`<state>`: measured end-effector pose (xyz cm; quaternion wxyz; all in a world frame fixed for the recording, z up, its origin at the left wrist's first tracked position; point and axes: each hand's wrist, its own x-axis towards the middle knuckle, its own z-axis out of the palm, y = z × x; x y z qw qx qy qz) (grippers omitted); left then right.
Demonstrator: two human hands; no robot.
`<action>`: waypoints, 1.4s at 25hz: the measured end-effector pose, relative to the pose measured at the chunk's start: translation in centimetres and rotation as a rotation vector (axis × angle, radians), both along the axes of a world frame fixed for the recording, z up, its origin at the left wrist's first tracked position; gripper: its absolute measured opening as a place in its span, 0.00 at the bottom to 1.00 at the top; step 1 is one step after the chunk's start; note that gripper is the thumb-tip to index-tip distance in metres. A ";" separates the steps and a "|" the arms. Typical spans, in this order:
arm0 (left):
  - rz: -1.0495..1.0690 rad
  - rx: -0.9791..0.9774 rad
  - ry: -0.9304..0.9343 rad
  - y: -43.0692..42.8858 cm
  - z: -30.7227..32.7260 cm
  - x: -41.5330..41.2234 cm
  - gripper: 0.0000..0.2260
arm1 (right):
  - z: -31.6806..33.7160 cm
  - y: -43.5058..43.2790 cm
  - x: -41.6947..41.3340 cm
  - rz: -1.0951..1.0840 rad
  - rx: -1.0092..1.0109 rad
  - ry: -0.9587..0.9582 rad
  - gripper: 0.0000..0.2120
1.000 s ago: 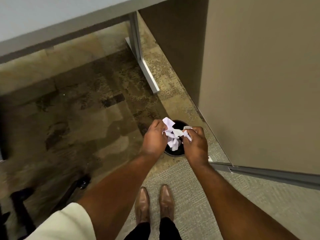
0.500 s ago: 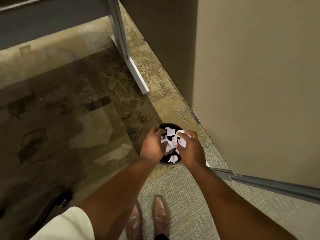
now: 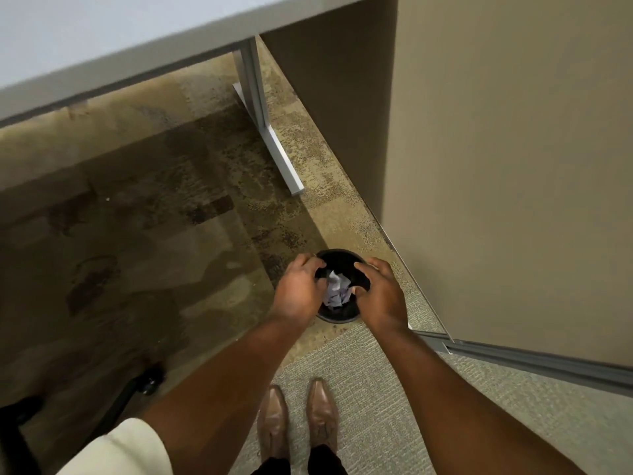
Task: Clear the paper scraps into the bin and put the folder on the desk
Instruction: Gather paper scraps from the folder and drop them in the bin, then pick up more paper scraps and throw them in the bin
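A small round black bin [image 3: 342, 258] stands on the carpet beside the partition wall. White crumpled paper scraps [image 3: 337, 289] lie inside it. My left hand [image 3: 299, 289] hovers over the bin's left rim and my right hand [image 3: 380, 293] over its right rim. Both hands have their fingers spread and curled, with nothing in them. The grey desk top [image 3: 102, 39] fills the upper left. No folder is in view.
A metal desk leg with a flat foot [image 3: 270, 132] stands behind the bin. A beige partition wall [image 3: 507, 166] rises at the right, with a grey base rail [image 3: 534, 361]. A black chair base with a caster [image 3: 147, 382] sits at lower left. My brown shoes [image 3: 298, 419] are below.
One second ago both hands held the crumpled scraps above the bin. The scraps have dropped into the bin and the hands have parted, empty.
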<state>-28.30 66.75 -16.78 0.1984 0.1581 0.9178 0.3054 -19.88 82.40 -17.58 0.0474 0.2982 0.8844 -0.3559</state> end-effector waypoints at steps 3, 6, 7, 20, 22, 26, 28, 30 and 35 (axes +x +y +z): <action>0.031 0.001 0.028 -1.8 4.5 0.6 0.15 | 4.3 -1.0 0.3 0.015 0.011 0.024 0.23; 0.086 -0.011 0.041 -3.7 9.6 1.1 0.15 | 9.2 -2.5 -0.1 0.047 0.053 0.061 0.21; 0.104 -0.013 0.053 -4.4 11.6 1.3 0.15 | 11.1 -3.1 -0.3 0.063 0.075 0.078 0.21; 0.397 -0.027 0.395 -13.6 33.3 4.0 0.06 | 32.3 -12.1 -3.1 0.385 0.218 0.537 0.13; 0.434 -0.028 0.446 -15.5 35.3 4.1 0.07 | 34.3 -13.8 -4.4 0.442 0.209 0.589 0.13; 0.563 -0.072 0.531 -21.3 38.5 4.7 0.13 | 37.8 -18.8 -6.7 0.570 0.192 0.689 0.17; 0.633 -0.114 0.555 -24.7 39.4 5.3 0.17 | 39.1 -21.7 -7.5 0.637 0.167 0.692 0.23; 0.697 -0.161 0.546 -28.3 39.9 6.1 0.23 | 40.0 -24.8 -8.0 0.716 0.150 0.684 0.29; 0.793 -0.327 0.530 -37.9 40.3 9.2 0.31 | 41.8 -33.9 -8.6 0.917 0.173 0.694 0.36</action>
